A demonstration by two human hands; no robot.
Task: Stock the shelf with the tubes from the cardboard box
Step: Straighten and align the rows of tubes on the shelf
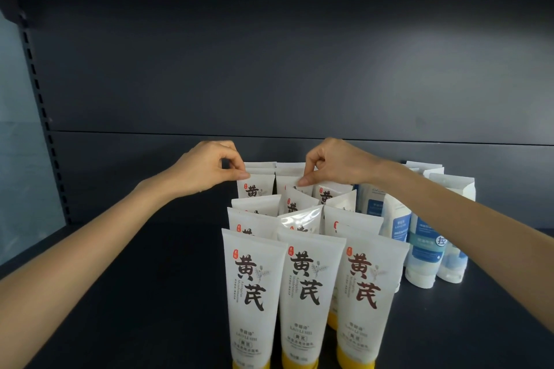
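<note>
Left hand (207, 169), right hand (332, 165) pinching 2 back tubes (257, 187)

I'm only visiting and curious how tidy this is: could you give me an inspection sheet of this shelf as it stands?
Surface: dark shelf, with tubes standing on its middle and right.
Job's things: yellow-capped tubes in rows, caps down, a few middle ones tilted; cardboard box not in view.
Clutter: blue-labelled tubes stand to the right of them.
Grips: left hand and right hand each pinch the top edge of a tube near the back.
Cables: nothing seen.
Surroundings: dark back panel; slotted upright at the left.
</note>
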